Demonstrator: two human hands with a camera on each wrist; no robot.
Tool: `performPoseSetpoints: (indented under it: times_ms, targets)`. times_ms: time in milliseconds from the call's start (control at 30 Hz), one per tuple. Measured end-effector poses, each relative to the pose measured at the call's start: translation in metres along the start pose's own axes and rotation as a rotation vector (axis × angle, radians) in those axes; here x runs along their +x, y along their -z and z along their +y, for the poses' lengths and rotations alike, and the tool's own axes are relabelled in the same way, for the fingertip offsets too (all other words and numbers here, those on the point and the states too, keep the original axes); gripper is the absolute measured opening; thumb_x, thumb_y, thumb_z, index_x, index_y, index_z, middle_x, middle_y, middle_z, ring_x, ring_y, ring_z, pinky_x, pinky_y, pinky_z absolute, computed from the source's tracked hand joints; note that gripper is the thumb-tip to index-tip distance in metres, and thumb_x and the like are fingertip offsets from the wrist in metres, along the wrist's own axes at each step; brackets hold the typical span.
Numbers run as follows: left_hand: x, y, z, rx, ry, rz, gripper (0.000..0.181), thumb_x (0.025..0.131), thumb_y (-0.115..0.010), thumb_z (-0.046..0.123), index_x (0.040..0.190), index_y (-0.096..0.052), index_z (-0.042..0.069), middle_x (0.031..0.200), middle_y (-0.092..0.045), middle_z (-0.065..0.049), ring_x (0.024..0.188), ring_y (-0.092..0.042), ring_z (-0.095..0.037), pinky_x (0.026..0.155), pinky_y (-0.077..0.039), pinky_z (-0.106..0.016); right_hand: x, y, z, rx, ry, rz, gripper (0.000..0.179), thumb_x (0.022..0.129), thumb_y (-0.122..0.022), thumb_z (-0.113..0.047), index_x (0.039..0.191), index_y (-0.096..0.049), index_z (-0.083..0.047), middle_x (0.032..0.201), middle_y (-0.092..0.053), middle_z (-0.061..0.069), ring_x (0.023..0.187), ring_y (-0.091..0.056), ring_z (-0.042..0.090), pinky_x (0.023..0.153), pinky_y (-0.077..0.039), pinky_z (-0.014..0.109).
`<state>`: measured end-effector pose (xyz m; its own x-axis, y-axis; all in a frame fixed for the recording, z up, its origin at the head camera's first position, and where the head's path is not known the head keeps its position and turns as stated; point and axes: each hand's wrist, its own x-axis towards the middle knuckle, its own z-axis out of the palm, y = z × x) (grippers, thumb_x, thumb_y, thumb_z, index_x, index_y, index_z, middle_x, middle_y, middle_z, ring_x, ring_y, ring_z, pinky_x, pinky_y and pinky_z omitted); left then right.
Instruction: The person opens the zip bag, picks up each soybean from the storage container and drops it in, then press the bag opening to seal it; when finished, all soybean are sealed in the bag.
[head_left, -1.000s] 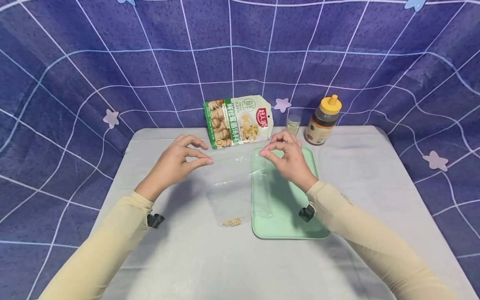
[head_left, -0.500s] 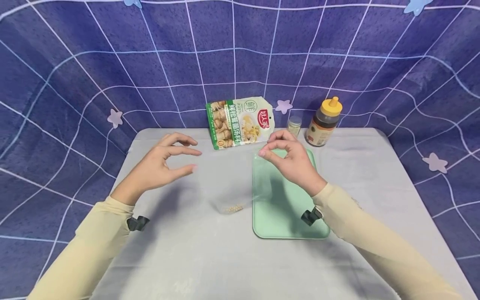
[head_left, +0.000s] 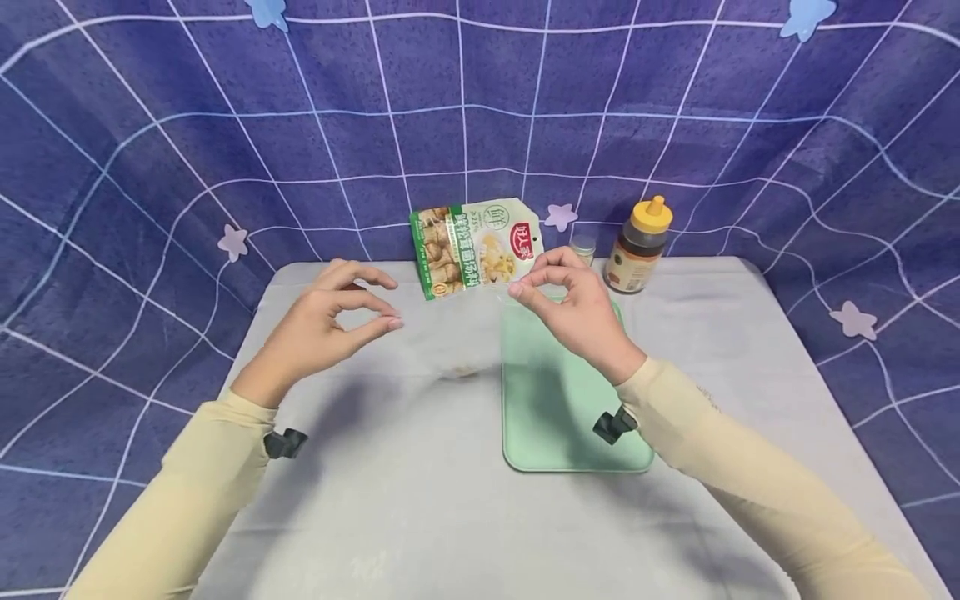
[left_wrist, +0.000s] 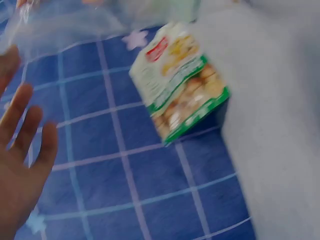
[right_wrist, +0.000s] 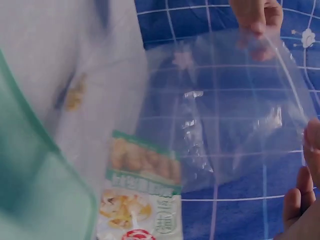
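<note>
A clear plastic bag [right_wrist: 235, 112] hangs between my hands, its upper edge stretched from one to the other in the right wrist view. Pale yellow beans [head_left: 461, 372], like soybeans, lie in its bottom, blurred by motion. My left hand [head_left: 311, 321] pinches one upper corner between thumb and forefinger, the other fingers spread. At the opposite end of the edge, my right hand [head_left: 573, 308] pinches the bag with thumb and fingertips, above the green tray's far edge. The see-through film is barely visible in the head view.
A green tray [head_left: 577, 417] lies right of centre on the white-covered table [head_left: 420, 500]. Behind stand a soup seasoning packet [head_left: 480, 246], a small jar [head_left: 582, 247] partly hidden by my right hand, and a yellow-capped bottle [head_left: 636, 250]. A blue curtain [head_left: 420, 75] backs everything.
My left hand moved left with thumb and fingers apart, then its thumb and forefinger came together. The bag's bottom with the beans has swung up and away from me. My right hand stayed nearly in place.
</note>
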<state>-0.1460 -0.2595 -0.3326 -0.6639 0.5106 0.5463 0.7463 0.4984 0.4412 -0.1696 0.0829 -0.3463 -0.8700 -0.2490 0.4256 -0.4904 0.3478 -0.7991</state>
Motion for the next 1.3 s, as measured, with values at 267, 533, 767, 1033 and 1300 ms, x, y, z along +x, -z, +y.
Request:
performPoseSetpoints:
  times_ms: [267, 533, 767, 1033, 1300]
  targets:
    - [0.005, 0.041, 0.030, -0.281, 0.008, -0.238, 0.030, 0.081, -0.082, -0.003, 0.089, -0.076, 0.025, 0.122, -0.064, -0.004, 0.114, -0.056, -0.022, 0.095, -0.045, -0.030, -0.014, 0.020, -0.034, 0.097, 0.040, -0.211, 0.008, 0.090, -0.081, -0.023, 0.087, -0.080, -0.016, 0.108, -0.058, 0.001, 0.113, -0.047, 0.015, 0.097, -0.038, 0.039]
    - [-0.001, 0.014, -0.030, -0.251, 0.279, -0.194, 0.007, 0.092, -0.076, 0.007, 0.092, -0.078, 0.014, 0.114, -0.069, -0.004, 0.107, -0.060, -0.015, 0.089, -0.046, -0.023, 0.000, -0.010, 0.012, 0.022, -0.094, -0.296, 0.012, 0.092, -0.078, -0.028, 0.094, -0.080, -0.017, 0.114, -0.060, -0.001, 0.115, -0.051, 0.016, 0.101, -0.038, 0.042]
    - [-0.015, -0.031, -0.084, -0.159, 0.585, -0.168, 0.023, 0.094, -0.076, 0.032, 0.096, -0.079, 0.009, 0.111, -0.069, -0.006, 0.105, -0.061, -0.019, 0.086, -0.051, -0.036, 0.019, -0.042, 0.065, -0.151, -0.142, -0.339, 0.017, 0.096, -0.073, -0.031, 0.099, -0.081, -0.016, 0.119, -0.059, 0.002, 0.117, -0.050, 0.023, 0.104, -0.035, 0.048]
    - [-0.019, -0.057, -0.099, -0.056, 0.689, -0.140, 0.031, 0.095, -0.073, 0.038, 0.101, -0.078, 0.008, 0.109, -0.069, -0.008, 0.102, -0.060, -0.027, 0.091, -0.046, -0.047, 0.027, -0.057, 0.092, -0.206, -0.175, -0.328, 0.014, 0.097, -0.072, -0.026, 0.097, -0.082, -0.015, 0.112, -0.067, 0.000, 0.113, -0.052, 0.020, 0.103, -0.034, 0.045]
    - [-0.033, -0.079, -0.097, -0.021, 0.687, -0.126, 0.027, 0.096, -0.072, 0.034, 0.098, -0.079, 0.007, 0.107, -0.069, -0.009, 0.099, -0.061, -0.027, 0.090, -0.047, -0.045, 0.014, -0.067, 0.113, -0.223, -0.198, -0.326, 0.012, 0.096, -0.073, -0.024, 0.096, -0.082, -0.015, 0.100, -0.071, -0.005, 0.107, -0.056, 0.018, 0.100, -0.038, 0.041]
